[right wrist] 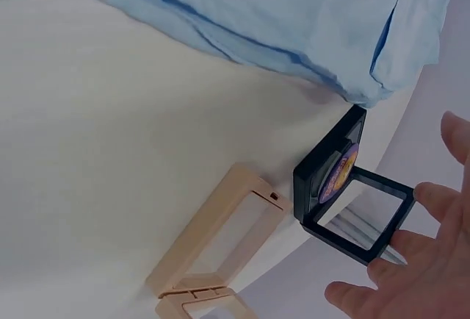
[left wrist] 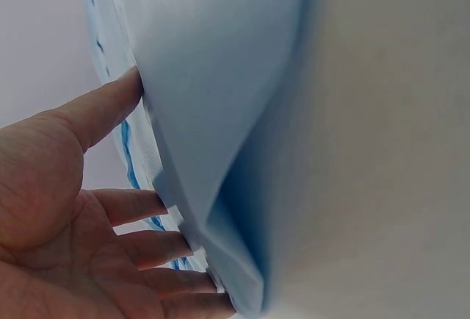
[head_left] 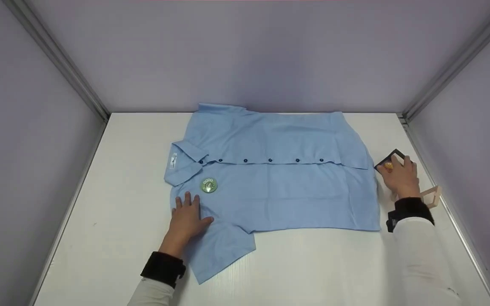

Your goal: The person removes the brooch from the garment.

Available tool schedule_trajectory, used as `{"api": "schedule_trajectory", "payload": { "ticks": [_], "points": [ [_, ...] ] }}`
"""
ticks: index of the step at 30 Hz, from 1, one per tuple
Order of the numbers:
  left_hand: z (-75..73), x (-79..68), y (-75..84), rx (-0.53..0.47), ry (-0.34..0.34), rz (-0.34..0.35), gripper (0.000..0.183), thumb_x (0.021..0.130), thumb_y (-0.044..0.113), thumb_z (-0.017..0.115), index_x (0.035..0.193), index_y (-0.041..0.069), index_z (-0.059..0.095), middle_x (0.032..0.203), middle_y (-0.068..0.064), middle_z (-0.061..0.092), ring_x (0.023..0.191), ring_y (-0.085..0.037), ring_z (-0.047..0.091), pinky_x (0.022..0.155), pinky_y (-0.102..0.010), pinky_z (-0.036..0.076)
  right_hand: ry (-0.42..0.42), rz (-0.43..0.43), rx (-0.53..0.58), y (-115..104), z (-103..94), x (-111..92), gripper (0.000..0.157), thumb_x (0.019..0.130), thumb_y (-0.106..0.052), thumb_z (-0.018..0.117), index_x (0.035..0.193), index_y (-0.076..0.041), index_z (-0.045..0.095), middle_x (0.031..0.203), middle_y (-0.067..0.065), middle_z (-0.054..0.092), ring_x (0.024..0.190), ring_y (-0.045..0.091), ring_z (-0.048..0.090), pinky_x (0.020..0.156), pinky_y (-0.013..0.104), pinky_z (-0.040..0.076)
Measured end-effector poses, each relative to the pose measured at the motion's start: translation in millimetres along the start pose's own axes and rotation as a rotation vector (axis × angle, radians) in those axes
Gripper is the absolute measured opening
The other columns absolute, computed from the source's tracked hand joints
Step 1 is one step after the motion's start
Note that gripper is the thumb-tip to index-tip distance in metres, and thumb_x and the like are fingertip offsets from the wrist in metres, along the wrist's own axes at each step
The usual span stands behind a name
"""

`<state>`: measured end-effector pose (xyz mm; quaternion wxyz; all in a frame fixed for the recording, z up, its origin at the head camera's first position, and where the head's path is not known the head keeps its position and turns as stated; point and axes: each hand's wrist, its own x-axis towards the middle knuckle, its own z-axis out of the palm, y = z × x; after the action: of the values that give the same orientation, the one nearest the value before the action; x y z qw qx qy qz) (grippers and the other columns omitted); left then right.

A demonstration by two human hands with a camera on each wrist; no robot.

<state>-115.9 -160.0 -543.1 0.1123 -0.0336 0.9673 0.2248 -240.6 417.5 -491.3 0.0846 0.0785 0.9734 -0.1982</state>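
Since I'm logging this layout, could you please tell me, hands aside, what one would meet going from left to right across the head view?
White collar label, round green badge, rightmost dark shirt button, black frame, beige frame.

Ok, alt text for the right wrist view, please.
A right hand touches the square lid of an open black plastic case holding a purple-and-yellow disc. An open beige rectangular case stands beside it on a white table, near a light-blue cloth shirt.

A shirt [head_left: 304, 195] lay on the desk [head_left: 100, 212], a button badge [head_left: 209, 185] on it near the collar [head_left: 177, 174]; just right stood a badge case [right wrist: 310, 179], a hinged frame [right wrist: 205, 223] before it.
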Motion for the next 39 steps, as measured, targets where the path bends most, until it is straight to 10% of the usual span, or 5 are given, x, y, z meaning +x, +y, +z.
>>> {"api": "schedule_trajectory", "payload": {
  "ticks": [16, 39],
  "points": [
    [-2.9, -0.4, 2.5, 0.001, -0.023, -0.014, 0.086, 0.084, 0.035, 0.077, 0.144, -0.012, 0.037, 0.151, -0.037, 0.023, 0.138, -0.057, 0.014, 0.106, -0.068, 0.022, -0.062, 0.015, -0.027, -14, 37.6, -22, 0.074, 0.101, -0.039, 0.047, 0.152, 0.005, 0.017, 0.152, 0.04, -0.002, 0.137, 0.062, -0.002, 0.101, 0.077, 0.01],
    [-1.5, 1.1, 1.3, 0.016, -0.022, -0.003, 0.086, 0.084, 0.037, 0.077, 0.143, -0.012, 0.038, 0.15, -0.038, 0.024, 0.138, -0.059, 0.014, 0.105, -0.069, 0.023, -0.155, -0.002, -0.052, -9, 35.5, -18, 0.076, 0.101, -0.04, 0.047, 0.153, 0.005, 0.014, 0.15, 0.042, 0.001, 0.135, 0.063, 0.006, 0.104, 0.072, 0.014]
  ]
}}
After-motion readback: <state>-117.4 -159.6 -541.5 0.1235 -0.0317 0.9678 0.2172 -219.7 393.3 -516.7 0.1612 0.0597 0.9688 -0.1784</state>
